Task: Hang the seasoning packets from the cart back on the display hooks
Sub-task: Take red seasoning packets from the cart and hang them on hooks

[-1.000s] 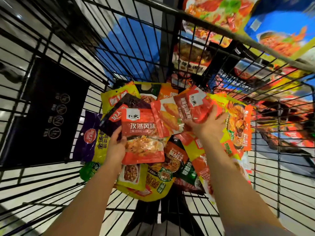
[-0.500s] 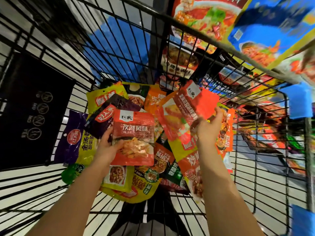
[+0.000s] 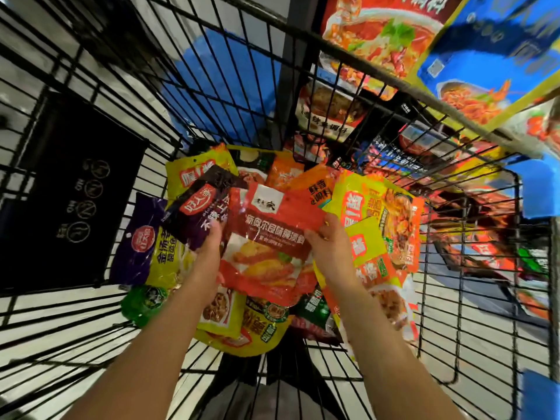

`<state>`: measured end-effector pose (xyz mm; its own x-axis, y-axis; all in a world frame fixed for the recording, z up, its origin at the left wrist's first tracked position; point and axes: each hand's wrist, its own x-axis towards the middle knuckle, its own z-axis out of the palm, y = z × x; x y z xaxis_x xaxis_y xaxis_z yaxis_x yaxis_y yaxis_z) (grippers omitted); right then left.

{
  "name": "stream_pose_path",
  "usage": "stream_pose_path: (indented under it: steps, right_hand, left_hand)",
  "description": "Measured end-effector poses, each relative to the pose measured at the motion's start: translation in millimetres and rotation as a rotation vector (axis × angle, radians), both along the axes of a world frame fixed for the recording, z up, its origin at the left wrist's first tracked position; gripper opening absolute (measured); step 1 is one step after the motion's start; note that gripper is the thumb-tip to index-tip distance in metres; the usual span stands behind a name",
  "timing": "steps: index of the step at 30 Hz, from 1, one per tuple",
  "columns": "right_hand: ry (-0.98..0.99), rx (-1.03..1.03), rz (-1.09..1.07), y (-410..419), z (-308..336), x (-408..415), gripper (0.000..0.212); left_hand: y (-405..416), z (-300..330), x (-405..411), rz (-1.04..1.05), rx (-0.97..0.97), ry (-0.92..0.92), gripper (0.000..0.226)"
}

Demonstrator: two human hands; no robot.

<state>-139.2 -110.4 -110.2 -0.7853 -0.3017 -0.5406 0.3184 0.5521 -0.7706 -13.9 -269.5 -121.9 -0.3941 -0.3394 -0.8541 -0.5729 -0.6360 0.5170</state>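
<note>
Two hands, left hand (image 3: 209, 253), right hand (image 3: 331, 250), gripping red packet (image 3: 269, 247), over cart (image 3: 230, 95)

A black sign panel (image 3: 72, 192) (round white symbols on it) hangs beyond where I stand; pale floor (image 3: 39, 316) lies beneath.

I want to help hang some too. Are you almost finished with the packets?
Not nearly. Packets hang on the display beyond the cart, but who hung them can't be told. In hand: both the left hand and right hand hold one red packet. Left: a big pile in the cart.
</note>
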Motion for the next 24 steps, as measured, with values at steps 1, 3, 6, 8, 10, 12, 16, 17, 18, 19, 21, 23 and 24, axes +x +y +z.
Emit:
stream_pose_path:
  steps: [1, 3, 6, 8, 10, 12, 16, 17, 18, 19, 21, 23, 24]
  right_hand:
    - [-0.023, 0.065, 0.035, -5.6, -11.6, 5.8, 0.053]
    - [-0.041, 0.122, 0.08, -9.7, -23.0, 16.9, 0.075]
    - [-0.106, 0.063, 0.017, -6.3, -25.7, 23.5, 0.11]
    - [-0.176, 0.04, -0.014, -7.7, -23.4, 25.2, 0.117]
    - [-0.158, 0.031, 0.005, -11.0, -15.8, 26.1, 0.113]
    - [-0.087, 0.03, 0.043, -11.6, -2.1, 23.4, 0.108]
    - [0.09, 0.084, 0.084, -1.2, 53.4, 18.4, 0.11]
    - [0.166, 0.117, 0.083, 3.8, 69.6, 19.0, 0.111]
    - [0.202, 0.132, 0.068, 9.2, 85.7, 21.0, 0.11]
    - [0.199, 0.124, 0.051, 14.3, 101.0, 25.1, 0.107]
    - [0.182, 0.109, 0.04, 24.5, 131.5, 36.1, 0.101]
    - [0.221, 0.041, -0.01, 33.5, 152.9, 47.7, 0.083]
    - [0.224, -0.013, -0.043, 36.6, 160.6, 54.1, 0.071]
  left_hand:
    - [2.5, 0.3, -1.0, -0.065, -0.044, 0.004, 0.073]
    - [7.0, 2.2, -1.1, -0.167, -0.173, 0.007, 0.075]
    - [10.1, -8.9, 0.2, -0.244, -0.242, -0.014, 0.093]
    - [13.8, -4.5, -3.6, -0.264, -0.228, 0.005, 0.101]
    - [21.5, 5.3, -10.6, -0.275, -0.199, 0.043, 0.1]
    - [27.3, 20.6, -16.5, -0.218, -0.173, 0.091, 0.099]
    - [26.7, 54.6, -17.6, -0.104, -0.123, 0.167, 0.108]
    - [26.8, 66.2, -16.9, -0.073, -0.115, 0.215, 0.09]
    - [26.3, 75.5, -15.4, -0.063, -0.112, 0.27, 0.068]
    - [26.4, 86.3, -13.9, -0.055, -0.112, 0.31, 0.058]
    - [29.9, 109.2, -12.2, -0.074, -0.117, 0.349, 0.05]
    - [35.7, 129.6, -12.2, -0.082, -0.147, 0.417, 0.046]
    - [39.7, 137.6, -11.9, -0.085, -0.16, 0.457, 0.047]
